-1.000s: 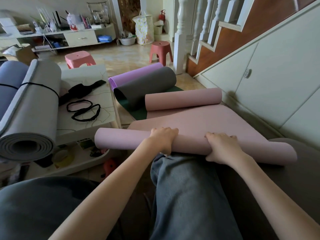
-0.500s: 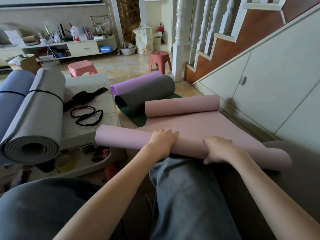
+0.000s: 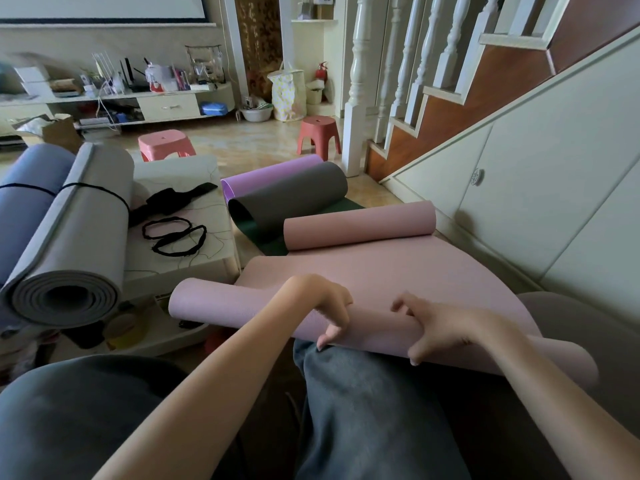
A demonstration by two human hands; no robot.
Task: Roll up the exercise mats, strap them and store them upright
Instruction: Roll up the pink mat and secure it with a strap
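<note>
A person rolls a pink exercise mat (image 3: 363,271) across their lap at centre frame.

The left hand (image 3: 329,308) curls over the rolled near end, thumb tucked beneath it; the right hand (image 3: 433,323) grips the same roll just beside it, fingers bent on top; the mat's far end lies curled at centre right; a strapped grey mat (image 3: 79,237) rests at left on a low table (image 3: 194,258); black straps (image 3: 176,233) lie beside it.

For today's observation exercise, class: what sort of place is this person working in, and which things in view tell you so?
Most likely a home living room. A staircase with white balusters rises at the right, a low media shelf crowded with household clutter lines the far wall, and plastic stools stand on the tiled floor.
</note>
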